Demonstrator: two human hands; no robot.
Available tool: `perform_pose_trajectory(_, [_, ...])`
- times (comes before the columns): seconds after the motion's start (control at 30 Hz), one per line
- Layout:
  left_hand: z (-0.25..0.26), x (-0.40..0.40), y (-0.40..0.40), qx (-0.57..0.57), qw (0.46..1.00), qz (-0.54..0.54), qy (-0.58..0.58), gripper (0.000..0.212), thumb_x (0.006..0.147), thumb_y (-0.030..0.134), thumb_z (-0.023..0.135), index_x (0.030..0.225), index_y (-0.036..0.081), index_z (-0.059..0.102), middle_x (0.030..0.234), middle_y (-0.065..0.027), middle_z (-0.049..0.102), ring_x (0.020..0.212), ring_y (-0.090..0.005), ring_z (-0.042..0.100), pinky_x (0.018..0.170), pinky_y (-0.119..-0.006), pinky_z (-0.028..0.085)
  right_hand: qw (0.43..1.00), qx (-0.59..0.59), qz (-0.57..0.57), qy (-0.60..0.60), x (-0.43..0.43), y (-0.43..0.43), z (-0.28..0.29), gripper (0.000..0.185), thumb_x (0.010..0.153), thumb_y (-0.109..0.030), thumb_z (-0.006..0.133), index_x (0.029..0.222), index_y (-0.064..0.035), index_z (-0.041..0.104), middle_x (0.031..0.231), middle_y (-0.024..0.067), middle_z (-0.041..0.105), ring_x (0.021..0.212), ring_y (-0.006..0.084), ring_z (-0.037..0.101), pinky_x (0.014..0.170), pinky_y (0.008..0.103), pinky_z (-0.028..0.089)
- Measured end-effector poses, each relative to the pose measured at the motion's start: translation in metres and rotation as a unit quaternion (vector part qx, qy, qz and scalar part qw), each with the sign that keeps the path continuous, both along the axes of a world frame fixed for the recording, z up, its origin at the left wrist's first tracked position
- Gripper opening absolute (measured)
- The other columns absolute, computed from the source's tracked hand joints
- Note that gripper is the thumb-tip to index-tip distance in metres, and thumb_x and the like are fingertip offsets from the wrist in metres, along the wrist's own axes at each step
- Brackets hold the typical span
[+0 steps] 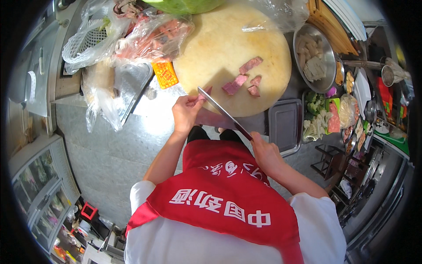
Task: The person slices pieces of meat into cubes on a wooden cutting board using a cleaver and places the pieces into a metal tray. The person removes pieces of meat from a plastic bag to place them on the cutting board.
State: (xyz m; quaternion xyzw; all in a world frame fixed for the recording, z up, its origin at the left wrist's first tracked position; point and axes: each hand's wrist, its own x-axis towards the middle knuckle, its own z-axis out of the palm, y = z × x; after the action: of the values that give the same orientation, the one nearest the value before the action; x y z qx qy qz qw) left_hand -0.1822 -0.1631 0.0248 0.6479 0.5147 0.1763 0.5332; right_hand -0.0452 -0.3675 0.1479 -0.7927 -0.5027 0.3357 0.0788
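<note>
My right hand (263,150) is closed round the handle of a long kitchen knife (224,112). The blade slants up and left, its tip at a small piece of raw meat (207,90). Pinched by its lower end, that piece is in the fingers of my left hand (187,110), over the near left edge of a round chopping board (230,39). Further in on the board lie a two-toned chunk of meat (234,84), a strip of meat (251,65) and smaller pieces (254,89). Whether the blade touches the meat is unclear.
Bagged meat (151,39) and an orange packet (165,75) are left of the board, a green melon or gourd (188,5) at its far edge. To the right stand a steel bowl (296,66) of pale food, a metal tray (285,123), and broccoli (315,103) and cauliflower (316,127) in another tray.
</note>
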Motion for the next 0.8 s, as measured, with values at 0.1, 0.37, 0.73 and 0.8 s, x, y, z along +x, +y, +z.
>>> perform_pose_trajectory(0.1, [-0.003, -0.001, 0.001, 0.001, 1.0, -0.007, 0.01, 0.027, 0.072, 0.015, 0.072, 0.086, -0.006, 0.062, 0.077, -0.0105, 0.063, 0.068, -0.0132, 0.06, 0.063, -0.025, 0.049, 0.999, -0.031, 0.022, -0.016, 0.0, 0.003, 0.002, 0.027, 0.083, -0.006, 0.041, 0.11, -0.0051, 0.037, 0.078, 0.0205, 0.058, 0.063, 0.041, 0.058, 0.054, 0.0498, 0.046])
perform_pose_trajectory(0.37, [0.0, 0.006, -0.008, 0.045, 0.999, 0.003, 0.016, 0.024, 0.068, 0.014, 0.075, 0.079, -0.003, 0.063, 0.073, -0.0123, 0.062, 0.061, -0.0157, 0.059, 0.059, -0.027, 0.049, 0.999, -0.033, 0.018, -0.022, 0.0, 0.0, -0.035, 0.03, 0.083, -0.004, 0.04, 0.112, -0.0066, 0.037, 0.08, 0.0209, 0.057, 0.065, 0.043, 0.057, 0.056, 0.0502, 0.046])
perform_pose_trajectory(0.73, [-0.01, 0.041, 0.005, 0.293, 0.941, -0.148, -0.08, 0.053, 0.065, 0.012, 0.074, 0.113, 0.005, 0.051, 0.115, -0.0159, 0.047, 0.103, -0.0308, 0.048, 0.087, -0.041, 0.042, 0.935, 0.158, -0.308, 0.083, 0.065, -0.028, -0.049, 0.028, 0.089, -0.018, 0.051, 0.112, -0.0042, 0.04, 0.069, 0.0164, 0.059, 0.053, 0.0332, 0.059, 0.047, 0.0417, 0.043])
perform_pose_trajectory(0.8, [-0.008, 0.053, 0.002, 0.328, 0.921, -0.201, -0.065, 0.076, 0.056, 0.018, 0.08, 0.123, 0.009, 0.045, 0.13, -0.0181, 0.035, 0.116, -0.0362, 0.036, 0.094, -0.045, 0.035, 0.889, 0.137, -0.394, 0.191, 0.093, -0.037, -0.054, 0.03, 0.09, -0.019, 0.05, 0.114, -0.0056, 0.039, 0.069, 0.013, 0.056, 0.049, 0.0262, 0.054, 0.045, 0.0382, 0.042])
